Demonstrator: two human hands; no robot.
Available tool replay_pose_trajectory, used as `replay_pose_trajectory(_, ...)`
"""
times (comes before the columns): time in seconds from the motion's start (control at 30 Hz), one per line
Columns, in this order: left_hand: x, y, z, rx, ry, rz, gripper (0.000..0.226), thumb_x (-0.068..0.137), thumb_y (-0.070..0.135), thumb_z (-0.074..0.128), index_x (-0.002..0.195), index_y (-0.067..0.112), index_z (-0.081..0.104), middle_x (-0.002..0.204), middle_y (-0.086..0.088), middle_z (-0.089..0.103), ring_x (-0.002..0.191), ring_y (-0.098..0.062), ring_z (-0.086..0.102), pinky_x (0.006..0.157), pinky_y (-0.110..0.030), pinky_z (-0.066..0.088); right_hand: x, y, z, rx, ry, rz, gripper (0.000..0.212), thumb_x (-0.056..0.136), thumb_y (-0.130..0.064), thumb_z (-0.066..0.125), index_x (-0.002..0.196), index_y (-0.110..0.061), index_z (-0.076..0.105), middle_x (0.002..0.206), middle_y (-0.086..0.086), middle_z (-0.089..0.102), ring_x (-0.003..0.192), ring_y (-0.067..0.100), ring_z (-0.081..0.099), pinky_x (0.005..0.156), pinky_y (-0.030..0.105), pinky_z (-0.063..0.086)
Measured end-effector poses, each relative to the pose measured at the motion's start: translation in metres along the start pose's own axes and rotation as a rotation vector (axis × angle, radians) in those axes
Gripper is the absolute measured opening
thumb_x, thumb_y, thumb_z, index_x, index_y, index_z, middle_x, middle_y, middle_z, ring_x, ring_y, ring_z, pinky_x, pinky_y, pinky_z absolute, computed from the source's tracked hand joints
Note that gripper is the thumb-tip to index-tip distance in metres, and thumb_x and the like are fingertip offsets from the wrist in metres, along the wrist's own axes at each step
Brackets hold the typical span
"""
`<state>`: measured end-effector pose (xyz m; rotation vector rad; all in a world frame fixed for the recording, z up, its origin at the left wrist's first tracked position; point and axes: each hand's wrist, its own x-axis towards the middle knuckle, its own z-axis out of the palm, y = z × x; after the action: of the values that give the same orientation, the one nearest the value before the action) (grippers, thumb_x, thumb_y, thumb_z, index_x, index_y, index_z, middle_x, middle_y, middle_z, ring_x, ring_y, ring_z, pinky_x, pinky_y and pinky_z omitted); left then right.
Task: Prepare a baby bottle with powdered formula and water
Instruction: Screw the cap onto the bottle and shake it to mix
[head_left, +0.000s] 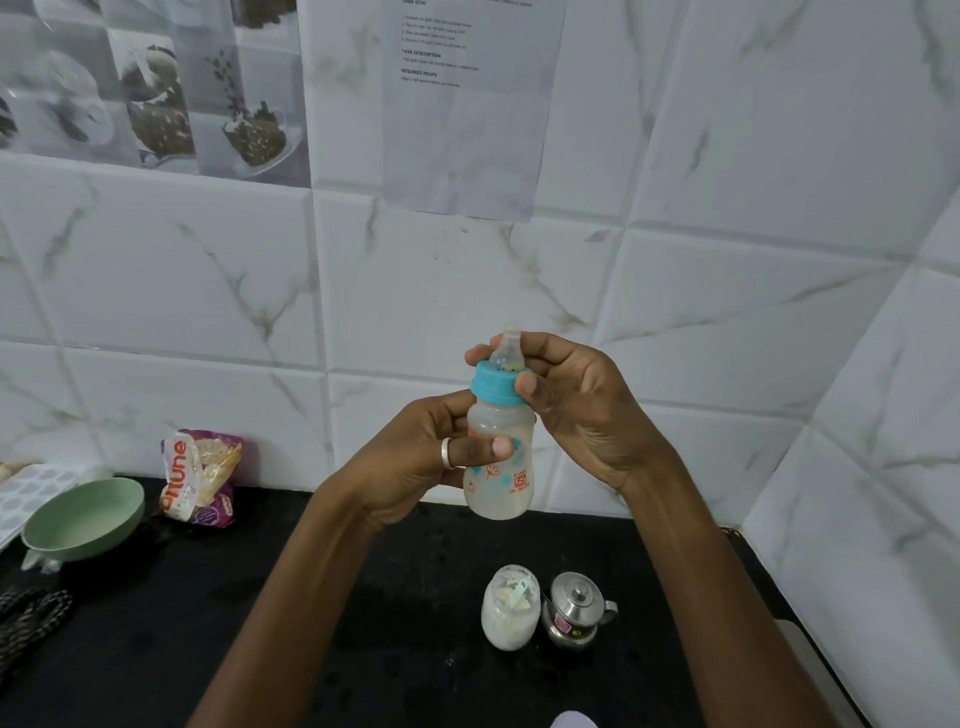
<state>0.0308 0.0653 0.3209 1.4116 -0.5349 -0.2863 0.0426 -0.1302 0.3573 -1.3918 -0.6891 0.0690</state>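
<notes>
A: What are the hands doing?

B: The left hand (415, 462), with a ring (445, 453) on one finger, is curled round the body of the baby bottle (498, 499). Its thumb lies across the front, and it holds the bottle upright in the air above the surface (363, 597). The right hand (571, 410) is curled as well. Its thumb and fingers pinch the blue collar (493, 387) at the neck, and the clear teat (506, 348) pokes up between the fingers.

A: So the top is on?

B: It sits on the neck. I cannot tell whether it is screwed fully tight. The grip looks like a twisting one, so I'd judge that closing the bottle is the step in hand.

A: And what's inside?

B: Cloudy, whitish liquid fills most of the body. That suggests powder and water are both already in.

A: What's underneath?

B: Toward the front of the surface stands the powder jar (509, 608) with a pale scoop inside it. Just beside it, on its right, is a small steel pot (574, 610) with its lid on. Neither hand is near them.

A: Then what remains?

B: Little, by my reckoning. The collar needs snugging down, then probably a shake to mix. The plastic is frosted, so I can't say whether any clumps remain.

A: Anything further out?

B: At the far left there is a green bowl (83, 514) and a crumpled packet (202, 478) against the tiled wall. Both are well apart from the bottle.
</notes>
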Motion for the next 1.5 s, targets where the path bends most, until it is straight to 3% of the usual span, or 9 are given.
replay_pose_trajectory(0.1,-0.002,0.001,-0.001,-0.005,0.042,0.0,0.037,0.066,0.038,0.084,0.104,0.035,0.081,0.108,0.001,0.078,0.106,-0.021,0.075,0.084,-0.035,0.062,-0.002,0.001,0.002,-0.024,0.025,0.002,0.038,0.091,-0.018,0.07,0.126,-0.006,0.063,0.127,0.011,0.071,0.121,0.029,0.065,0.102,0.041,0.053)
replay_pose_trajectory(0.23,-0.004,0.004,0.0,0.049,0.073,0.003,0.034,0.077,0.028,0.09,0.108,0.029,0.076,0.106,0.003,0.08,0.103,-0.017,0.076,0.08,-0.031,0.062,-0.004,0.003,0.003,-0.063,0.078,0.01,0.034,0.091,-0.007,0.067,0.125,-0.008,0.064,0.127,0.012,0.072,0.124,0.03,0.065,0.103,0.041,0.053)
replay_pose_trajectory(0.37,-0.005,0.006,0.0,0.091,0.086,0.014,0.04,0.071,0.029,0.078,0.111,0.026,0.073,0.103,0.007,0.08,0.1,-0.012,0.076,0.077,-0.025,0.061,-0.005,-0.003,0.004,-0.183,0.1,0.017,0.035,0.09,-0.015,0.073,0.124,-0.009,0.065,0.124,0.007,0.074,0.121,0.027,0.067,0.099,0.038,0.056)
replay_pose_trajectory(0.73,-0.004,0.006,0.002,0.115,0.118,0.054,0.043,0.068,0.032,0.08,0.11,0.029,0.074,0.104,0.007,0.08,0.1,-0.011,0.075,0.078,-0.025,0.062,-0.009,-0.009,0.008,-0.289,0.128,0.013,0.043,0.081,-0.021,0.075,0.122,-0.011,0.065,0.121,0.002,0.075,0.116,0.022,0.069,0.095,0.034,0.059)
replay_pose_trajectory(0.97,-0.001,0.0,0.011,0.188,0.229,0.092,0.041,0.078,0.026,0.084,0.118,0.029,0.073,0.107,0.01,0.08,0.101,-0.01,0.075,0.081,-0.023,0.062,-0.014,0.01,0.025,-0.41,0.419,0.014,0.04,0.077,-0.028,0.087,0.11,-0.033,0.065,0.113,-0.014,0.073,0.11,0.005,0.068,0.094,0.029,0.058)
replay_pose_trajectory(1.1,0.001,-0.009,0.014,0.324,0.313,0.084,0.036,0.084,0.025,0.082,0.114,0.041,0.07,0.109,0.019,0.078,0.102,-0.007,0.074,0.091,-0.028,0.058,-0.017,0.02,0.036,-0.52,0.527,0.011,0.048,0.076,-0.04,0.087,0.116,-0.031,0.062,0.112,-0.02,0.069,0.107,-0.002,0.065,0.089,0.022,0.056)
replay_pose_trajectory(1.2,0.001,-0.01,0.014,0.326,0.297,0.058,0.034,0.086,0.022,0.081,0.115,0.038,0.07,0.115,0.014,0.078,0.107,-0.012,0.074,0.097,-0.036,0.058,-0.015,0.019,0.034,-0.591,0.494,0.038,0.049,0.078,-0.042,0.086,0.117,-0.033,0.058,0.112,-0.023,0.064,0.107,-0.003,0.063,0.091,0.022,0.056)
replay_pose_trajectory(1.33,-0.001,-0.002,0.011,0.244,0.241,0.051,0.031,0.083,0.022,0.083,0.111,0.034,0.073,0.103,0.012,0.08,0.096,-0.008,0.076,0.078,-0.02,0.06,-0.016,0.011,0.02,-0.485,0.336,0.064,0.055,0.078,-0.057,0.078,0.124,-0.039,0.055,0.129,-0.019,0.061,0.126,0.003,0.058,0.098,0.026,0.054)
replay_pose_trajectory(1.5,0.001,0.003,0.001,0.123,0.139,0.003,0.044,0.071,0.029,0.082,0.114,0.027,0.075,0.11,0.004,0.079,0.105,-0.016,0.075,0.086,-0.034,0.063,-0.009,-0.006,-0.003,-0.262,0.118,0.103,0.051,0.086,-0.038,0.07,0.135,-0.028,0.057,0.14,0.0,0.064,0.134,0.022,0.058,0.111,0.042,0.047)
